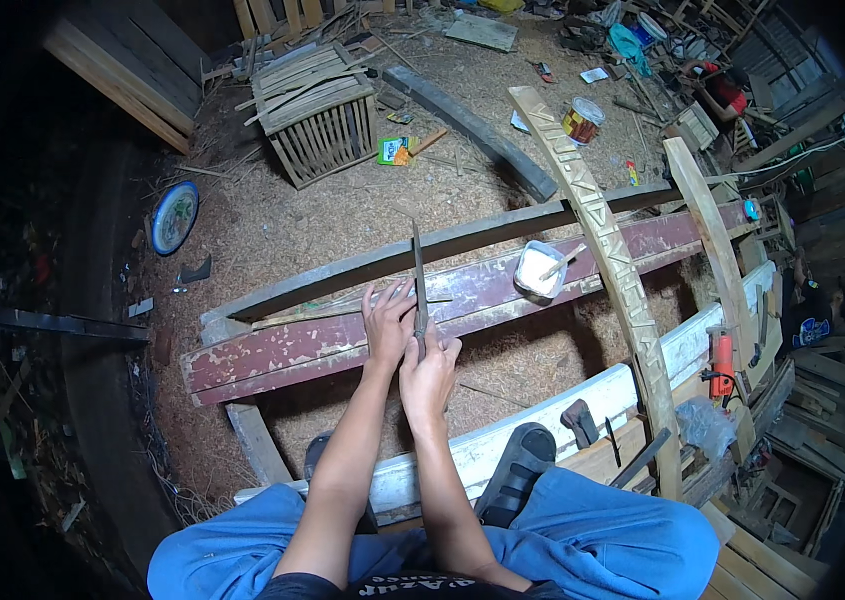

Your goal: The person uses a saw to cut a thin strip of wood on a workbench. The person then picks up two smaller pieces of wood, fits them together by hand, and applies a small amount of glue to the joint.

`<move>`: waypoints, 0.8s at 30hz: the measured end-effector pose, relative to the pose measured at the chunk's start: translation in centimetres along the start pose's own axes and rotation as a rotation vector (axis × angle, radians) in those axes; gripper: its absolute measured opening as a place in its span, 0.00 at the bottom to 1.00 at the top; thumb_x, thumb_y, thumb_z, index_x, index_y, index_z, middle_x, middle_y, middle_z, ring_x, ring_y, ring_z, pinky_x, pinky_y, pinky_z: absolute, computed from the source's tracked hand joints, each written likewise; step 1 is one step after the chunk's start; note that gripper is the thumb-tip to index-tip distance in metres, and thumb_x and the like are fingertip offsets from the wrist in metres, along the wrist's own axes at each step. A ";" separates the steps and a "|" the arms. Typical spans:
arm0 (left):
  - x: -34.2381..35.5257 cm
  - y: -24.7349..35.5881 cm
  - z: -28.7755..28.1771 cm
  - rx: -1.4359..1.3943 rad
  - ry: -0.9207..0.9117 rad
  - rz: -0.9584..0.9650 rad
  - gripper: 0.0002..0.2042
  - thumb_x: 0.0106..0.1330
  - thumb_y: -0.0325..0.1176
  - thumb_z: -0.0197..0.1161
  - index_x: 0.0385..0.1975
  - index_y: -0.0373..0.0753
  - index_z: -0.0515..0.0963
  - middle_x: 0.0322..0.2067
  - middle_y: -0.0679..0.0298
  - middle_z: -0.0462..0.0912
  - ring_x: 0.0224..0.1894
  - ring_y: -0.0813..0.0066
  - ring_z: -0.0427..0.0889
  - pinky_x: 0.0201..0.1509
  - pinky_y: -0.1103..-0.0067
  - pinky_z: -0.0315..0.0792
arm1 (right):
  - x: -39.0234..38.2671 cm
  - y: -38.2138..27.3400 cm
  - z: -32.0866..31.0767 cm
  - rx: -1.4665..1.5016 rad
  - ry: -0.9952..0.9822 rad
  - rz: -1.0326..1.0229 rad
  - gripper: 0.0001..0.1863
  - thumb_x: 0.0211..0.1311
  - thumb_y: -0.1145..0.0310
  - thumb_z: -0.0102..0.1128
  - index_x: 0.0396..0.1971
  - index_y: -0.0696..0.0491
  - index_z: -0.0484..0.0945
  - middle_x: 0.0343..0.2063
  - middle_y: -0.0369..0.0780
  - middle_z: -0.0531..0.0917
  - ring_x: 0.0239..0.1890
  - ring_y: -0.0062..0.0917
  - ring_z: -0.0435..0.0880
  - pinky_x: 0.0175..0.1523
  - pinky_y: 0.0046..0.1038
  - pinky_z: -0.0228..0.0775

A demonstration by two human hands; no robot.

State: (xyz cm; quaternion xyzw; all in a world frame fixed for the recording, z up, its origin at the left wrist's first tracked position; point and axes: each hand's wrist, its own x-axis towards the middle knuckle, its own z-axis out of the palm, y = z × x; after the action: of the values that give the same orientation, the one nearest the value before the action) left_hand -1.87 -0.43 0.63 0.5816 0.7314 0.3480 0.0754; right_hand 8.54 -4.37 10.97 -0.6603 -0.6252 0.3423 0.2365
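My right hand (427,376) is closed round the handle of a long knife (419,268), whose narrow dark blade points away from me. Just left of it, my left hand (389,322) lies over the worn maroon plank (283,358), fingers spread, its fingertips close to the blade. A thin dark strip (435,299) shows on the plank by the blade; whether my left fingers touch it I cannot tell. Further right on the plank sits a square white tub (540,270) with pale contents and a flat wooden stick (565,261) in it.
A carved curved timber (598,222) and a plain one (708,225) cross the planks at right. A white board (543,415) lies before my feet, an orange power tool (722,362) beyond it. Behind are a slatted crate (318,118), a hammer (423,145) and a paint can (583,120).
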 end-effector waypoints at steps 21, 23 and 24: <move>-0.3 -0.2 0.2 -0.018 -0.015 0.023 0.08 0.60 0.31 0.67 0.38 0.44 0.87 0.59 0.65 0.82 0.67 0.65 0.73 0.73 0.61 0.54 | -1.0 3.0 1.9 0.094 0.129 -0.006 0.24 0.68 0.63 0.61 0.63 0.51 0.77 0.39 0.48 0.71 0.36 0.44 0.80 0.43 0.42 0.74; -0.3 0.0 0.2 -0.023 -0.023 0.022 0.08 0.61 0.32 0.67 0.38 0.43 0.87 0.59 0.64 0.82 0.67 0.65 0.73 0.73 0.61 0.54 | -1.0 3.3 2.0 0.089 0.129 -0.014 0.24 0.68 0.63 0.61 0.63 0.51 0.77 0.39 0.48 0.71 0.36 0.43 0.80 0.42 0.42 0.74; -0.3 -0.2 0.1 -0.021 -0.023 0.022 0.08 0.61 0.32 0.67 0.38 0.43 0.87 0.59 0.64 0.82 0.67 0.65 0.73 0.73 0.61 0.54 | -1.0 3.2 2.0 0.090 0.127 -0.014 0.24 0.68 0.63 0.61 0.63 0.51 0.77 0.39 0.48 0.71 0.36 0.43 0.80 0.42 0.42 0.74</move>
State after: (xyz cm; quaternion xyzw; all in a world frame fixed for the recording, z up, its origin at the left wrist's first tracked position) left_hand -1.84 -0.70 0.30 0.5926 0.7205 0.3497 0.0861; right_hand 9.19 -5.96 7.46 -0.6650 -0.5976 0.3256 0.3076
